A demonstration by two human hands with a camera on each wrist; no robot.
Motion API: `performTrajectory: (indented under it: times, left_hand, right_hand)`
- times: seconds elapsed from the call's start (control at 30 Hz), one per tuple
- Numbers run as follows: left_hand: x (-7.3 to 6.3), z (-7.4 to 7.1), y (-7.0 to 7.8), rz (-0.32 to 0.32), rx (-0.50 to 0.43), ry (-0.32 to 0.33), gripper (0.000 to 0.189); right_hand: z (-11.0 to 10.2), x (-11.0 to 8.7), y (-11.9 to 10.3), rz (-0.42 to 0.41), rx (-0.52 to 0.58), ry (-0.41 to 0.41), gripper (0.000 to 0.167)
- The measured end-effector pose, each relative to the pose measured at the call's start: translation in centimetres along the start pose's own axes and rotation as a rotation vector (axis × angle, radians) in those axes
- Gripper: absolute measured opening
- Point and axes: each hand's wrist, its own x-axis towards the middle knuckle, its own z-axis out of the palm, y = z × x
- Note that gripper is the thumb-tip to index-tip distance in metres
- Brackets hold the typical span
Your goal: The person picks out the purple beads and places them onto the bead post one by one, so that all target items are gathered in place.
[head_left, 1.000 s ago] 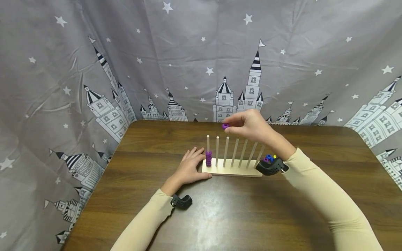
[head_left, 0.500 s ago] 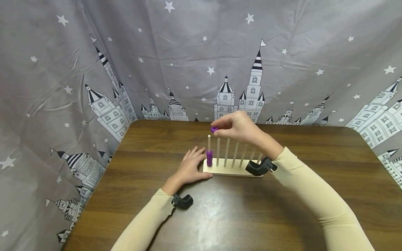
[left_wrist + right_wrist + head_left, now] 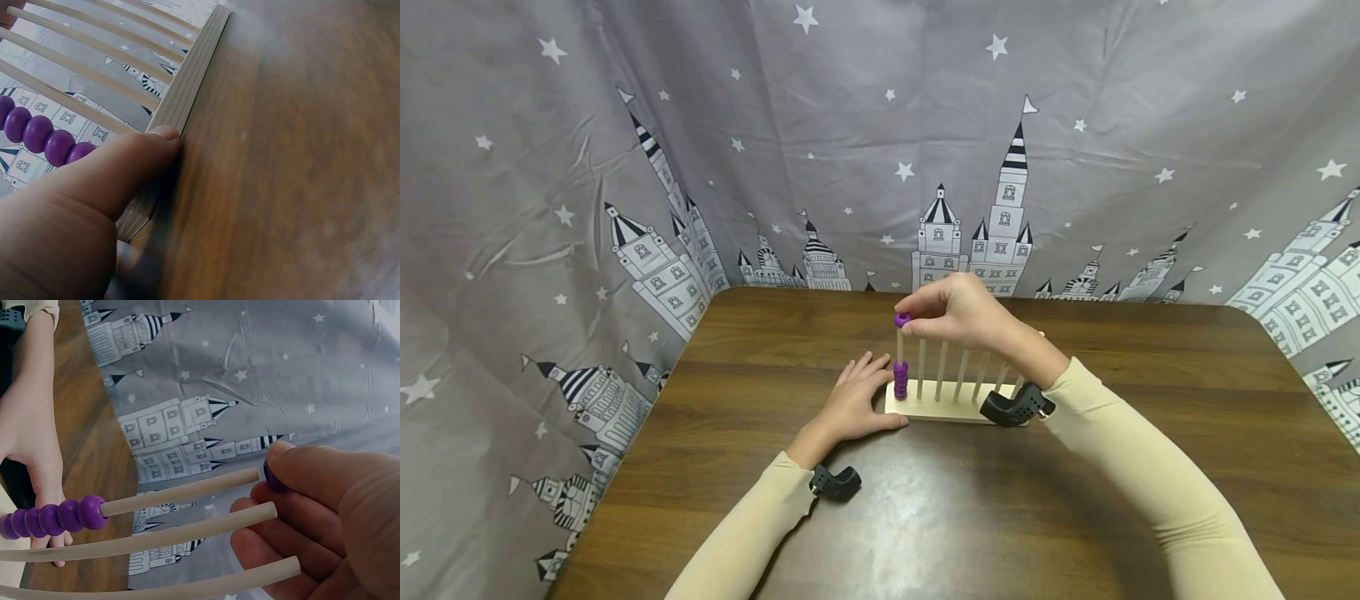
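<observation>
My right hand point(image 3: 966, 312) pinches a purple bead point(image 3: 902, 319) between thumb and fingers. The bead sits right at the top of the leftmost peg in the head view; the right wrist view shows it just off that peg's tip point(image 3: 253, 474). Lower on the same peg is a stack of several purple beads point(image 3: 900, 381). The peg stands on a pale wooden base point(image 3: 947, 407) with a row of bare pegs point(image 3: 940, 371). My left hand point(image 3: 850, 406) rests at the base's left end, fingers spread, its thumb point(image 3: 140, 153) on the front edge.
The pegboard stands on a brown wooden table point(image 3: 760, 350). A grey curtain point(image 3: 850, 125) printed with castles and stars hangs behind the table and along its left side. Each wrist wears a black camera mount point(image 3: 837, 482).
My right hand has moved left and slightly down, carrying the purple bead to the top of the leftmost peg. The left hand has stayed in place on the base.
</observation>
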Motion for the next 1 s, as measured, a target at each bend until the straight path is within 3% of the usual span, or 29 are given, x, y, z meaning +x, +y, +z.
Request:
performTrajectory:
  times: [0.43, 1.0]
  left_hand:
    - [0.0, 0.01, 0.0, 0.006, -0.005, 0.006, 0.076]
    - [0.02, 0.2, -0.28, 0.004, 0.01, -0.006, 0.076]
  right_hand:
    - [0.7, -0.03, 0.18, -0.016, 0.002, 0.018, 0.028]
    - [0.94, 0.1, 0.14, -0.057, -0.136, -0.071, 0.022]
